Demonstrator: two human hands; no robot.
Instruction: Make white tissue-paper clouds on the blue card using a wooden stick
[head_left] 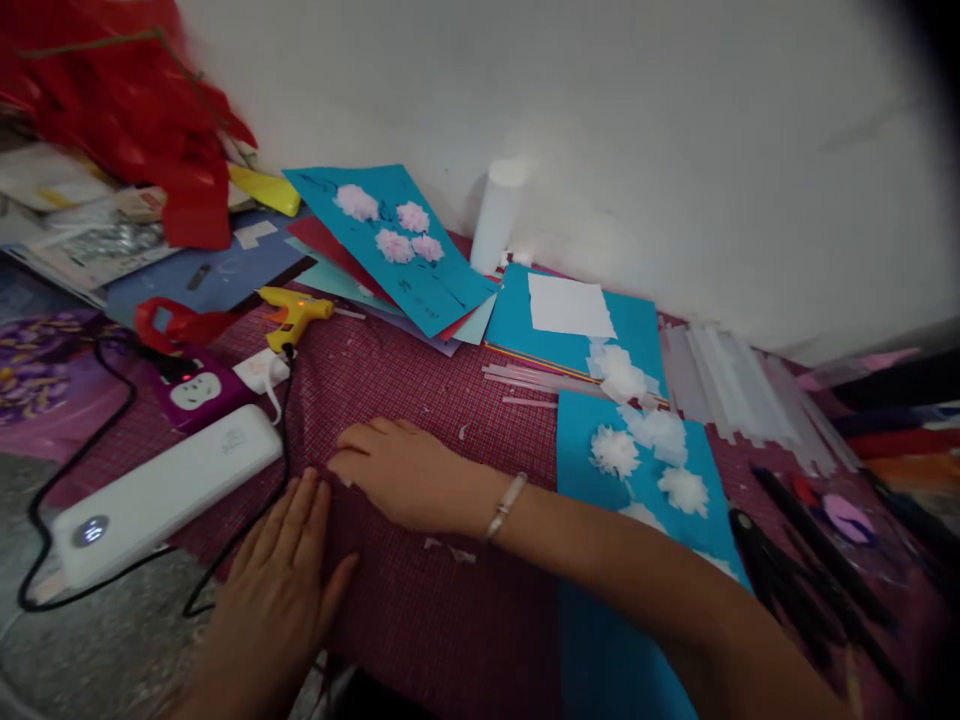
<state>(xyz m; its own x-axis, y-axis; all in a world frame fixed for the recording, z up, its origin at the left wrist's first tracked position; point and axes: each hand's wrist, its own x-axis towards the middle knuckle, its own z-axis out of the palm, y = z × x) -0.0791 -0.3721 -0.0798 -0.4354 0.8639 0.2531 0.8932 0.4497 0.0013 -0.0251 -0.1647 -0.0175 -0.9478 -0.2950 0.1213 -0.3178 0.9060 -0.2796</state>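
My left hand [281, 565] lies flat near the front edge of the red woven tablecloth [457, 445], fingers stretched out, nothing in it. Just beyond its fingertips is my right hand [394, 470], with its fingers curled down to the cloth; a tiny pale scrap shows at their tips, and whatever else they hold is hidden. Small paper scraps [461, 554] lie below the right wrist. Under the right forearm is a blue sheet [581, 465] bearing white paper flowers [615, 452]. A yellow hot glue gun [298, 318] rests behind the hands, its cord running past my left hand.
A white power bank [172, 495] and a purple socket block [187, 390] stand at the left edge among black cables. At the back are a blue flower card [405, 240] and a white cylinder [497, 215]. Glue sticks [739, 380] and dark pens [821, 545] lie at right.
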